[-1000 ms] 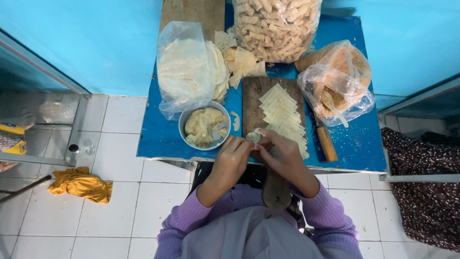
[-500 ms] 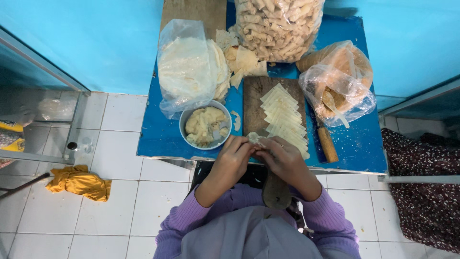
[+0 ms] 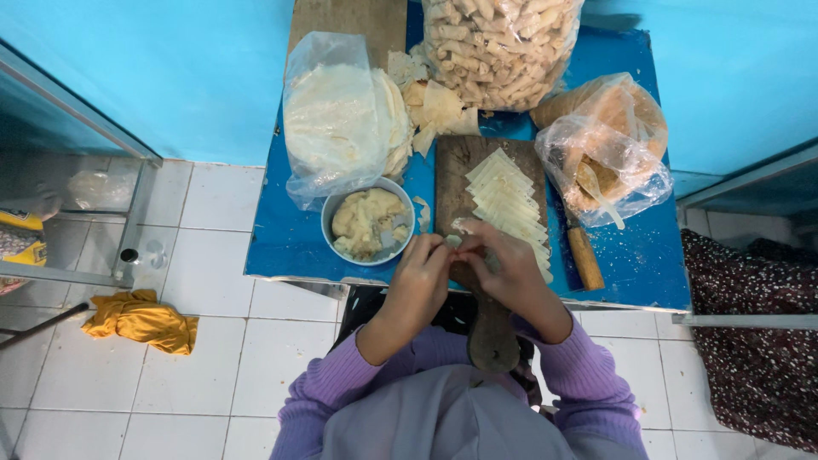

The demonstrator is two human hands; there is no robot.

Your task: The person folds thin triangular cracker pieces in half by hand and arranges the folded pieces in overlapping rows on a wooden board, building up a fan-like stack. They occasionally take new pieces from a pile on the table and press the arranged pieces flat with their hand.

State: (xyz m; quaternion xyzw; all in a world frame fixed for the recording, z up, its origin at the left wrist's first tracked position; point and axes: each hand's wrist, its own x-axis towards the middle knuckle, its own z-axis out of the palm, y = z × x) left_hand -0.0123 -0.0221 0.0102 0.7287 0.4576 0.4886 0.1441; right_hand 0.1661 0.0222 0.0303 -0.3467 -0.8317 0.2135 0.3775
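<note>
My left hand [image 3: 420, 277] and my right hand [image 3: 501, 266] meet over the near end of a wooden cutting board [image 3: 456, 162], fingers pinched together on a small pale pastry wrapper [image 3: 455, 241]. A fanned row of cut wrapper pieces [image 3: 509, 200] lies on the board just beyond my right hand. A metal bowl [image 3: 341, 245] of pale yellow filling [image 3: 366, 221] stands left of the board, close to my left hand. Whether filling is inside the wrapper is hidden by my fingers.
On the small blue table [image 3: 281, 238]: a clear bag of round wrapper sheets [image 3: 336, 119], a large bag of finished rolls [image 3: 498, 47], a bag with brown food and a spoon [image 3: 605, 153], and a wooden handle [image 3: 584, 257]. A yellow cloth [image 3: 141, 319] lies on the white tiled floor.
Both hands have stayed together at the board's near end, with the fingers working slightly around the small wrapper. Nothing else on the table has moved.
</note>
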